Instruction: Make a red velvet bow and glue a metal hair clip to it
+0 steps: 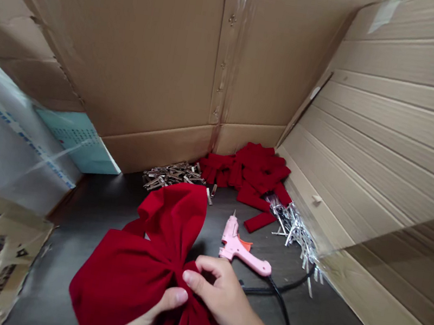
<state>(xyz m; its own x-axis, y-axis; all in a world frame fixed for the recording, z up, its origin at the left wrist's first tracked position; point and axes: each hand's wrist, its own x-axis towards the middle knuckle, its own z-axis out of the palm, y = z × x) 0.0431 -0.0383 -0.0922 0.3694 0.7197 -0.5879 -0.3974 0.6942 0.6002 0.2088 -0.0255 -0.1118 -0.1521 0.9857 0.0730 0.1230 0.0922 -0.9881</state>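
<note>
In the head view, the red fabric bow [129, 275] lies above the table, its gathered centre between the fingertips: the right hand [217, 286] pinches it, the left hand [154, 309] thumbs it from below, its other fingers hidden. Loops fan up and left; pleats run down out of frame, the long axis unclear. Dark tabletop [64, 242] extends leftward; the pink glue gun [242, 251] sits just beyond the right hand.

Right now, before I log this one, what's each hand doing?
Left hand: closed, holding the red fabric bow, thumb just below its gathered centre.
Right hand: closed, thumb and fingers pinching the bow at its centre.
</note>
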